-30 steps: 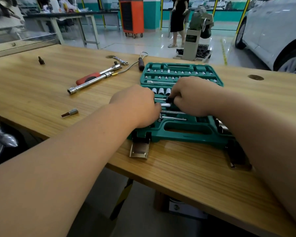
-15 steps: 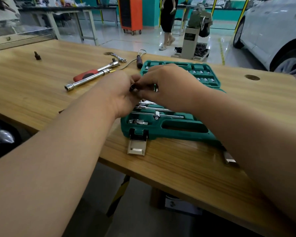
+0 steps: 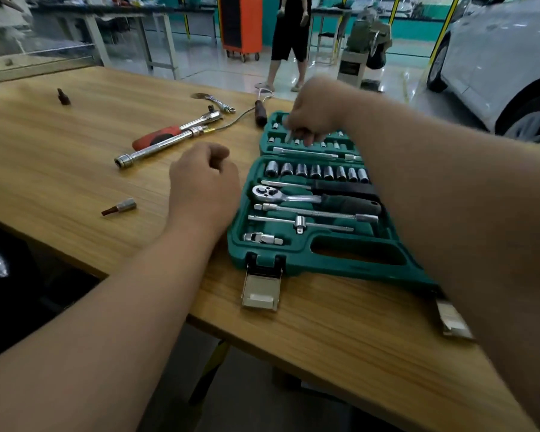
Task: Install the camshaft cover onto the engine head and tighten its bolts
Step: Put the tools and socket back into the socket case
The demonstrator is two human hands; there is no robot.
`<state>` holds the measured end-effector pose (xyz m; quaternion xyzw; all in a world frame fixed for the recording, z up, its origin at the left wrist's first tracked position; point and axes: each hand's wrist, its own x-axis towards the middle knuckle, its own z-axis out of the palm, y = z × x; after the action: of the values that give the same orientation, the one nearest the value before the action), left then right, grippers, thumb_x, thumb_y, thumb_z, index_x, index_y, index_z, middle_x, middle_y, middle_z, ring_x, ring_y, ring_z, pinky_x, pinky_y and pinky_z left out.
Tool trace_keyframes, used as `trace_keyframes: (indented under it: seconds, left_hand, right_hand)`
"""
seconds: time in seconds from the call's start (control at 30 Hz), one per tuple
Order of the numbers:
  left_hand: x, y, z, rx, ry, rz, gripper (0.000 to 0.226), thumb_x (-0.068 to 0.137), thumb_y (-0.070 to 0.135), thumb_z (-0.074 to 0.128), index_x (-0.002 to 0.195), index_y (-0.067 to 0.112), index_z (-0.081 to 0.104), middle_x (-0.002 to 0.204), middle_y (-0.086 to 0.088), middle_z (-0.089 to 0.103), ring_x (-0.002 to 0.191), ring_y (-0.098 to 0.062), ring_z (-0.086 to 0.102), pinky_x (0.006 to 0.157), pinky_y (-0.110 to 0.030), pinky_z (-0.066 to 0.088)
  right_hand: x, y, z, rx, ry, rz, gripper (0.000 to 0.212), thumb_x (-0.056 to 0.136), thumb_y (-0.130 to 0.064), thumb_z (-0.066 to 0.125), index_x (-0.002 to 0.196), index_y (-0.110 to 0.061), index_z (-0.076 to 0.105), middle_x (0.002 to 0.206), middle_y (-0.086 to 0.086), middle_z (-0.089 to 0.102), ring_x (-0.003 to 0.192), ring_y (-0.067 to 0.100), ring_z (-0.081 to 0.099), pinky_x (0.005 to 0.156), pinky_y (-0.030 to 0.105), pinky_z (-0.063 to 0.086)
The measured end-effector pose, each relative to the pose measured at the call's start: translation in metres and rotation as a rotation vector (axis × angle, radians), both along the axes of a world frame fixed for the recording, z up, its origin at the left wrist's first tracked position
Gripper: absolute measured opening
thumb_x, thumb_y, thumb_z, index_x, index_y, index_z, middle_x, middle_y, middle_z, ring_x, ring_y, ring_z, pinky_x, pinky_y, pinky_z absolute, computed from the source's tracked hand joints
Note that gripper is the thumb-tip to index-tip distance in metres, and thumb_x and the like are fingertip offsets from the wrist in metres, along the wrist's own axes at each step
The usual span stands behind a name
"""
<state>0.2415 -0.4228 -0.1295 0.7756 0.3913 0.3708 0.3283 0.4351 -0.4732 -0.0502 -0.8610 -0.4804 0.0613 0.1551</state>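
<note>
- Your right hand (image 3: 315, 110) reaches into the far half of the green socket case (image 3: 296, 260), fingers curled down over the small bits (image 3: 323, 145). Whether they hold one, I cannot tell.
- Your left hand (image 3: 203, 185) hovers left of the case, loosely fisted; I cannot tell whether it holds anything.
- Pick by size, seat the piece squarely, and steady the case with your free hand.
- The ratchet (image 3: 287, 196) lies ready in the near half.
- The camshaft cover, engine head and bolts are out of view.
- Half a second ago both hands met over the case around a small dark piece. Now they have parted, right far, left low.
</note>
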Motion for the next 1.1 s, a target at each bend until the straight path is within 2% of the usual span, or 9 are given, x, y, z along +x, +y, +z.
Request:
trace_keyframes:
  seconds: [0.17,0.23,0.33,0.4,0.53,0.6,0.77,1.0,1.1]
  left_hand:
    - [0.006,0.002,-0.003,0.031,0.032,-0.012,0.014,0.089,0.025,0.048,0.093,0.027,0.061,0.095,0.007,0.060,0.085,-0.005,0.053,0.059,-0.015,0.034]
    - [0.005,0.001,-0.003,0.022,0.017,-0.011,0.013,0.089,0.025,0.049,0.090,0.026,0.062,0.092,0.008,0.061,0.083,-0.006,0.053,0.057,-0.013,0.033]
    - [0.003,0.000,-0.004,0.015,-0.011,0.019,0.012,0.088,0.023,0.050,0.092,0.025,0.061,0.094,0.008,0.060,0.088,-0.009,0.054,0.058,-0.011,0.032]
    - [-0.001,-0.001,-0.004,0.046,0.003,0.025,0.015,0.088,0.022,0.052,0.100,0.025,0.060,0.099,0.007,0.058,0.096,-0.011,0.052,0.066,-0.013,0.035]
    - [-0.035,0.014,-0.002,0.394,0.237,0.062,0.028,0.087,0.026,0.053,0.115,0.026,0.058,0.113,0.002,0.054,0.108,-0.019,0.043,0.089,-0.031,0.036]
    - [-0.066,0.031,-0.002,0.507,0.384,0.170,0.032,0.085,0.032,0.052,0.116,0.028,0.057,0.118,-0.001,0.053,0.111,-0.025,0.041,0.092,-0.038,0.036]
    - [-0.115,0.057,-0.007,0.286,0.713,0.323,0.035,0.086,0.045,0.050,0.116,0.029,0.059,0.124,-0.007,0.053,0.114,-0.034,0.039,0.095,-0.044,0.037]
    - [-0.105,0.050,-0.009,0.303,0.590,0.285,0.018,0.090,0.039,0.054,0.096,0.027,0.066,0.103,-0.004,0.059,0.103,-0.031,0.049,0.085,-0.043,0.044]
    - [-0.097,0.045,-0.008,0.360,0.466,0.198,0.010,0.089,0.035,0.055,0.091,0.028,0.061,0.087,0.008,0.053,0.093,-0.024,0.051,0.081,-0.041,0.044]
  right_hand:
    - [0.009,0.034,-0.026,0.036,0.036,-0.094,0.031,0.093,-0.034,0.061,0.073,-0.010,0.059,0.064,0.002,0.062,0.055,0.016,0.057,0.059,0.029,0.048]
    - [0.011,0.037,-0.030,0.087,0.004,-0.132,0.028,0.093,-0.034,0.061,0.082,-0.009,0.063,0.072,0.005,0.060,0.067,0.020,0.057,0.065,0.030,0.046]
    - [0.012,0.040,-0.036,0.092,-0.048,-0.174,0.043,0.093,-0.040,0.060,0.106,0.001,0.067,0.095,0.015,0.067,0.086,0.029,0.062,0.076,0.036,0.053]
    - [0.011,0.039,-0.039,0.095,-0.065,-0.184,0.045,0.093,-0.040,0.061,0.110,0.000,0.068,0.103,0.018,0.068,0.093,0.031,0.064,0.083,0.040,0.055]
    - [0.007,0.037,-0.040,0.090,-0.109,-0.165,0.035,0.093,-0.033,0.060,0.104,-0.001,0.070,0.102,0.016,0.068,0.092,0.031,0.061,0.080,0.037,0.053]
    - [0.004,0.035,-0.039,0.074,-0.132,-0.144,0.033,0.093,-0.031,0.059,0.103,-0.001,0.070,0.103,0.016,0.067,0.093,0.031,0.061,0.080,0.037,0.052]
    - [-0.003,0.029,-0.036,0.012,-0.196,-0.121,0.035,0.094,-0.033,0.058,0.104,-0.002,0.071,0.105,0.015,0.067,0.095,0.031,0.062,0.084,0.039,0.053]
    - [0.000,0.025,-0.037,-0.016,-0.136,-0.098,0.032,0.093,-0.032,0.058,0.107,-0.008,0.073,0.108,0.012,0.068,0.096,0.030,0.061,0.088,0.040,0.053]
    - [0.003,0.028,-0.038,-0.056,-0.091,-0.123,0.038,0.094,-0.034,0.052,0.115,-0.006,0.067,0.113,0.013,0.065,0.100,0.030,0.060,0.091,0.039,0.051]
